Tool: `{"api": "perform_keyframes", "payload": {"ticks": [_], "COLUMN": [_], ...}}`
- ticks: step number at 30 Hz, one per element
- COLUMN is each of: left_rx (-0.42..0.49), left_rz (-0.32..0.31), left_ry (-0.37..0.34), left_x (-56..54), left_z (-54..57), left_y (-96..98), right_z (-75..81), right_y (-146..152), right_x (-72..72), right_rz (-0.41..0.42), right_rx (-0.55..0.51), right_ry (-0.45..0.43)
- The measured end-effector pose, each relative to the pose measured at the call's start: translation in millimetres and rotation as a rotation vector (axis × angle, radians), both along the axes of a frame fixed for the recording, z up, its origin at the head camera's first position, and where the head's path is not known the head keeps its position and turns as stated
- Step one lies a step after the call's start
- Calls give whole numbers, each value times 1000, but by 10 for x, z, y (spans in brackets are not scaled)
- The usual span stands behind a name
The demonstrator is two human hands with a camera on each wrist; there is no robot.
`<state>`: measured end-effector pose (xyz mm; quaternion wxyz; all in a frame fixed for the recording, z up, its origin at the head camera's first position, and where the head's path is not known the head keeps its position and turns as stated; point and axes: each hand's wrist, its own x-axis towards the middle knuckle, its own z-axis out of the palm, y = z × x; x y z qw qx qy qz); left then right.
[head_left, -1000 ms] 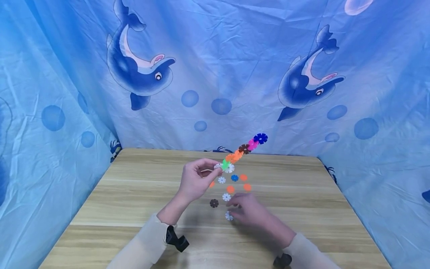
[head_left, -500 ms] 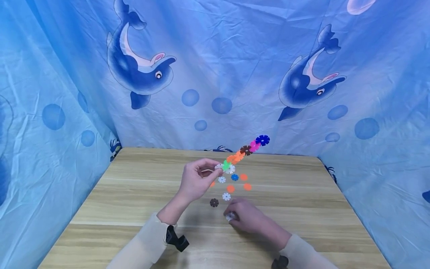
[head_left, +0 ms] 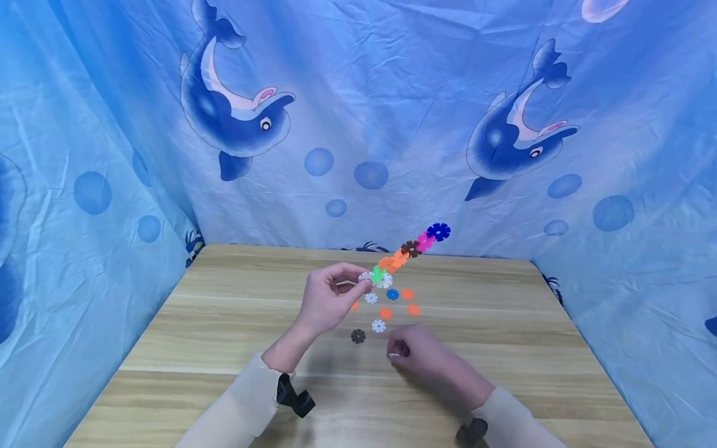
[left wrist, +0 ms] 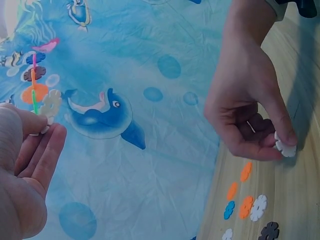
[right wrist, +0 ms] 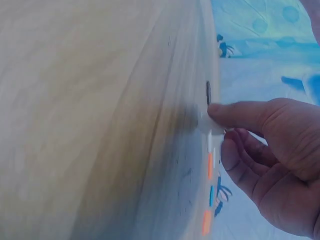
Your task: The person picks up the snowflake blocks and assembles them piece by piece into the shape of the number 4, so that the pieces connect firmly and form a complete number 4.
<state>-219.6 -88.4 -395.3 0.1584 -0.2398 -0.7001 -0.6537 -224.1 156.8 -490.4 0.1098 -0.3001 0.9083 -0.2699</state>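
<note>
My left hand [head_left: 327, 302] holds up a chain of linked notched plastic discs [head_left: 411, 249], gripping its near end at a white disc between thumb and fingers. Dark blue, pink, brown, orange, green and white discs make up the chain, which slants up to the right. Lower and to the right, my right hand [head_left: 428, 358] pinches a loose white notched disc [left wrist: 286, 146] between thumb and forefinger, just above the tabletop. In the head view the fingers mostly cover that disc. Nearest to the right hand lie another white disc [head_left: 378, 326] and a brown disc [head_left: 358, 336].
Several loose discs lie flat on the wooden table [head_left: 224, 311] beneath the chain, among them a blue disc [head_left: 393, 294] and an orange disc [head_left: 385, 313]. A blue curtain with dolphins [head_left: 241, 118] hangs behind the table and along both sides.
My right hand has closed on the nearest white disc, picked it off the table and drawn slightly to the right. The left hand keeps the chain in nearly the same place.
</note>
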Motion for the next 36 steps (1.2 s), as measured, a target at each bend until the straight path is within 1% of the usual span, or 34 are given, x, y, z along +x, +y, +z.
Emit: {"api": "perform_keyframes", "payload": {"ticks": [3, 6, 7, 12, 15, 18, 23, 29, 33, 36], "left_rx": [3, 5, 4, -2, -2, -3, -7, -6, 1, 8], "left_rz": [-6, -12, -12, -8, -10, -10, -7, -15, -26, -37], "left_ry": [-1, -5, -8, -20, -24, -24, -21, -24, -17, -8], "left_x": [1, 10, 11, 22, 35, 47, 52, 56, 56, 55], "left_z": [3, 7, 8, 10, 9, 11, 9, 7, 6, 2], "left_y": [3, 5, 5, 5, 9, 12, 10, 8, 15, 21], "right_z": [21, 97, 144, 419, 553, 651, 789, 897, 970, 1021], "right_y": [59, 114, 128, 181, 201, 215, 220, 177, 122, 81], "right_x": [-23, -50, -59, -83, -69, -53, -2, 52, 93, 122], "right_rz": [-8, -55, -70, -161, -227, -261, -270, -234, -203, -189], "right_rx": [-31, -87, -115, -270, -356, -431, -531, -690, -772, -809], "right_ry": [1, 4, 18, 153, 197, 225, 275, 324, 335, 331]}}
